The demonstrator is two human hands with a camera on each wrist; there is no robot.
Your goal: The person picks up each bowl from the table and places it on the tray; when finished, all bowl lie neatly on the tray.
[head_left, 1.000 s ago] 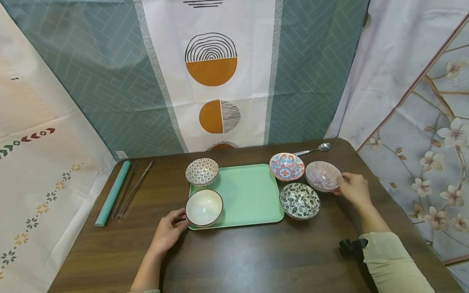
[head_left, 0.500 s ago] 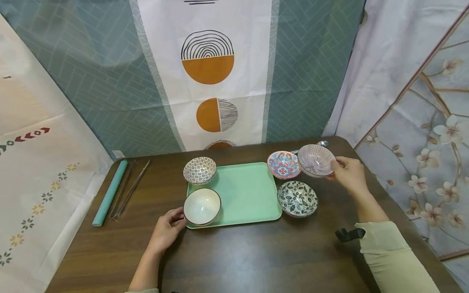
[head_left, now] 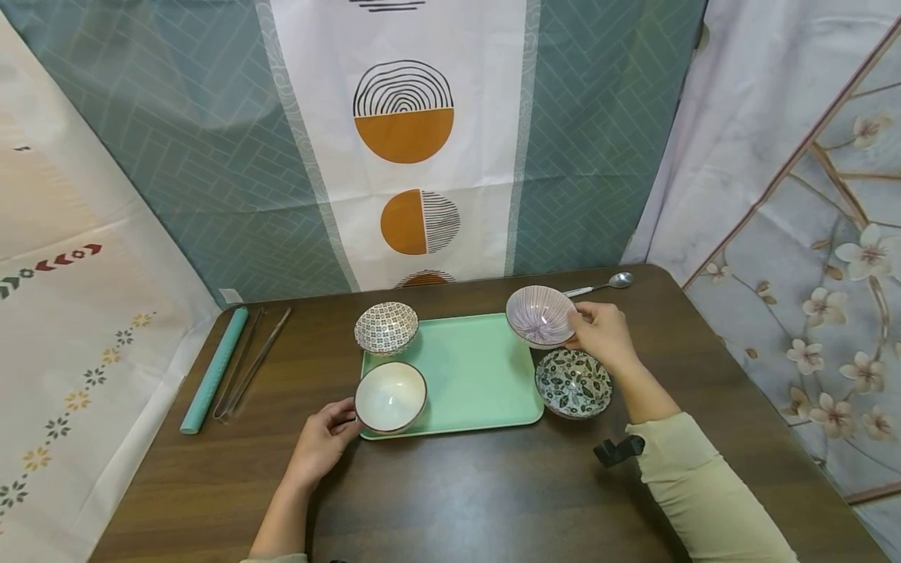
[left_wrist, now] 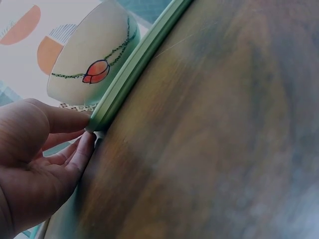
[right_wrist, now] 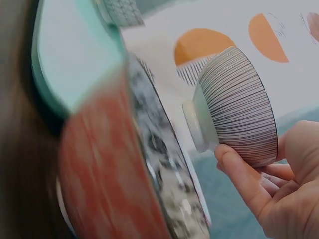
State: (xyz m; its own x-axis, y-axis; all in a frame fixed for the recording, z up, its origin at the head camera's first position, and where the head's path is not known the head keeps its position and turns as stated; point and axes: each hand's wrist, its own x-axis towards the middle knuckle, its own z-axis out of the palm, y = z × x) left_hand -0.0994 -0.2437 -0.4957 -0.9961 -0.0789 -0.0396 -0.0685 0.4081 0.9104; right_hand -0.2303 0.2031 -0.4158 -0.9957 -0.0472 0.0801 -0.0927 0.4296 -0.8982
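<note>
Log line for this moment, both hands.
left hand: pinches green tray rim | right hand: holds striped bowl aloft | white bowl: on green tray

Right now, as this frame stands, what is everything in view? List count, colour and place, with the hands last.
Tray: one, mint green, table centre
White bowl: one, white with dark rim, tray's near left corner
Patterned bowl: one, white with dark pattern, tray's far left corner
Leafy bowl: one, white with dark leaves, tray's right edge
Striped bowl: one, pale purple, by tray's far right corner
Spoon: one, silver, table's far right
Tongs: one, metallic, table's left
Roll: one, teal, left of tongs
Table: one, dark brown, beneath
Hangings: several, teal, white, cream, around table
Black device: one, black, right cuff
Sleeves: two, pale green, forearms
Left hand: one, pinching tray corner
Right hand: one, holding striped bowl
</note>
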